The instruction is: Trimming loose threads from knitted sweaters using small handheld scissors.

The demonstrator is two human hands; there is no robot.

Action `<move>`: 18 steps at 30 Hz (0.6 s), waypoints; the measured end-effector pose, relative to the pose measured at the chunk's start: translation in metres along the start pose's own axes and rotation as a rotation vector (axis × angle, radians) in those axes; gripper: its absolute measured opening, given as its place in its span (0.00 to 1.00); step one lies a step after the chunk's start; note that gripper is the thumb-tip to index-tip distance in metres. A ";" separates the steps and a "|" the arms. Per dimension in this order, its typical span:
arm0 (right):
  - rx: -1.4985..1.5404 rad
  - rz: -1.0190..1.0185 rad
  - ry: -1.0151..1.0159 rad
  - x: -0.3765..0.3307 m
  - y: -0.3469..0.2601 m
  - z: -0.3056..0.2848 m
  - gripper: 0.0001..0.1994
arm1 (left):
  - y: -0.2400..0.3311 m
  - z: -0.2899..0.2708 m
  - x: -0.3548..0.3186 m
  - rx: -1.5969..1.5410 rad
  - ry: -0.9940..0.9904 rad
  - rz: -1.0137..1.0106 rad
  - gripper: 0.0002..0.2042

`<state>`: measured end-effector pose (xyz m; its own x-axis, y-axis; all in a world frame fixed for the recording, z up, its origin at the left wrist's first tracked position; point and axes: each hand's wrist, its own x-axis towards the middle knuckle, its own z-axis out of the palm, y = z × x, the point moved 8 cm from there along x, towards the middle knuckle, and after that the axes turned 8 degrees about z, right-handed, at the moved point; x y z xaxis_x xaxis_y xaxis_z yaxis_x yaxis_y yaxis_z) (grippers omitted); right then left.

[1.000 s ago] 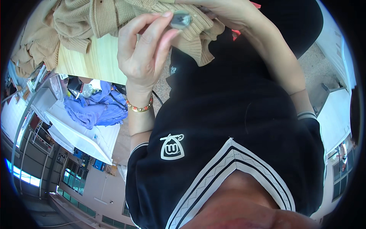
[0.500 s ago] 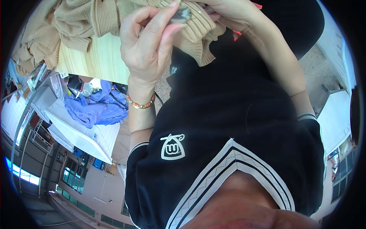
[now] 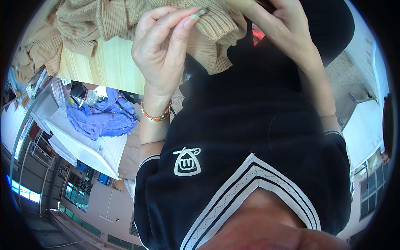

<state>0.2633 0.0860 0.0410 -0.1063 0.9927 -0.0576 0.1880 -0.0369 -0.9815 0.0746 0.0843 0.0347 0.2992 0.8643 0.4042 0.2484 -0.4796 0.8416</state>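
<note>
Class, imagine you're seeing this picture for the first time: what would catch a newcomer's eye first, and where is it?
Probably the large black top with its white-trimmed V-neck, filling the middle. Then the left hand, near the top edge, pinching a small button edge-on before a tan knit garment. Lower left, a bright blue cloth stands out against a white surface.

Crumpled blue cloth [image 3: 100, 118], white surface [image 3: 111, 150] beneath, probably a barred window [image 3: 78, 195]
</note>
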 end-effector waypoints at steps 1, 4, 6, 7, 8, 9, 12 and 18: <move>-0.082 -0.118 0.026 -0.005 -0.011 -0.004 0.12 | -0.002 0.000 0.000 -0.005 -0.001 -0.020 0.08; -0.193 -0.051 -0.018 -0.012 -0.003 -0.011 0.17 | 0.000 0.002 0.000 0.036 -0.033 0.021 0.08; -0.206 -0.018 -0.040 -0.016 -0.003 -0.007 0.18 | -0.002 0.003 0.000 0.037 -0.030 0.027 0.08; 0.040 0.112 -0.048 -0.018 0.003 -0.003 0.20 | -0.002 0.003 0.000 0.040 -0.028 0.032 0.08; 0.286 0.243 -0.057 -0.020 0.012 0.002 0.23 | -0.002 0.004 -0.001 0.040 -0.026 0.031 0.08; 0.306 0.222 -0.074 -0.019 0.010 0.005 0.27 | -0.002 0.004 -0.002 0.048 -0.017 0.018 0.08; -0.104 -0.088 -0.006 -0.020 -0.002 0.007 0.25 | 0.003 0.006 -0.001 0.135 -0.019 0.033 0.07; 0.372 -0.771 0.171 -0.014 0.019 -0.003 0.13 | 0.015 0.017 0.011 0.218 -0.167 0.190 0.10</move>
<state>0.2710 0.0718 0.0236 0.0814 0.7587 0.6463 -0.2105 0.6469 -0.7329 0.0972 0.0843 0.0458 0.5015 0.7281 0.4674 0.3596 -0.6668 0.6528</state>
